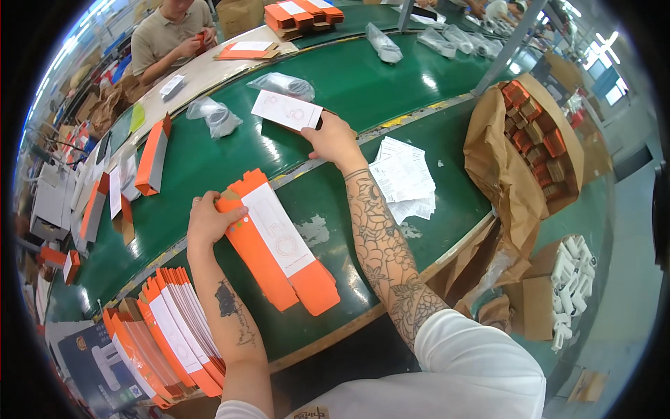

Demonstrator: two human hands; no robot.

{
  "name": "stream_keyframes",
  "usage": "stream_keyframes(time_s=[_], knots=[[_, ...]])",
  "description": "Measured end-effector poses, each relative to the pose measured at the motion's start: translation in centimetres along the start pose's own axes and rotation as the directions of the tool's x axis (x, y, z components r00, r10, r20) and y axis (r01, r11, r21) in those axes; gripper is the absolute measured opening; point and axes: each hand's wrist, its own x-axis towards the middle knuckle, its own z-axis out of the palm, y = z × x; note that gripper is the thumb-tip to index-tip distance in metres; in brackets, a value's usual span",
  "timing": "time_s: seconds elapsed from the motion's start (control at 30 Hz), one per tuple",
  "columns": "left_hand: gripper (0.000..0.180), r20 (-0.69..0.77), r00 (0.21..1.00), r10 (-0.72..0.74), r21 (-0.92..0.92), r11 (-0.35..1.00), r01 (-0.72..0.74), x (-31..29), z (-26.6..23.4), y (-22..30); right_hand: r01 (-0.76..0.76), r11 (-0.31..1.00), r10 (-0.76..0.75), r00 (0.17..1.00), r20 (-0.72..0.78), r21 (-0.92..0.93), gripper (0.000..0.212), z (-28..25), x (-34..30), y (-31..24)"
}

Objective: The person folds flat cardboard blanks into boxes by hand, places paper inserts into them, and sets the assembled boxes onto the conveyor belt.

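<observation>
My left hand (pixel 211 218) pinches the upper left end of a flattened orange-and-white carton (pixel 276 234), thumb on top. The carton lies slanted on the green worktop, a line drawing on its white panel. Farther off, my right hand (pixel 332 142) grips the right end of a folded-up box (pixel 285 109) whose white face is turned up. That box is at the near side of the green conveyor belt (pixel 356 87). Just beyond it lies a clear plastic-wrapped part (pixel 286 86). A pile of white printed sheets (pixel 403 178) is right of my right forearm.
Flat orange cartons (pixel 171 328) stand stacked at the lower left. Orange boxes (pixel 153 155) and another wrapped part (pixel 213 117) sit along the belt. On the right are a paper-lined carton (pixel 488 167) of orange boxes and white plastic parts (pixel 574 279). A co-worker (pixel 174 38) works across the belt.
</observation>
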Motion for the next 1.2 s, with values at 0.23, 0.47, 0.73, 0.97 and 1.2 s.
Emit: stream_keyframes(time_s=[0.23,0.47,0.73,0.97,1.2], knots=[[0.064,-0.097,0.995,0.005,-0.054,0.998,-0.011,0.2,-0.2,-0.3,0.158,0.905,-0.222,0.967,-0.121,-0.395,0.039,0.7,2.5,3.7],[0.049,-0.094,0.995,0.032,-0.645,0.76,-0.085,-0.2,-1.4,1.4,0.343,0.938,-0.339,0.938,-0.07,0.047,0.049,2.7,2.7,4.1],[0.045,-0.416,0.903,-0.107,-0.903,0.165,-0.396,-3.4,-4.8,5.4,0.005,0.83,-0.299,0.848,0.437,0.558,0.04,5.2,-4.8,-6.0],[0.03,-0.665,0.746,-0.046,-0.744,0.135,-0.654,-8.7,-6.9,9.0,0.526,0.746,-0.62,0.773,0.137,0.409,0.023,4.1,-11.1,-9.0],[0.033,-0.775,0.632,-0.005,-0.632,0.016,-0.774,-9.5,-6.0,8.8,0.584,0.704,-0.701,0.664,0.261,0.404,0.06,4.7,-12.4,-8.9]])
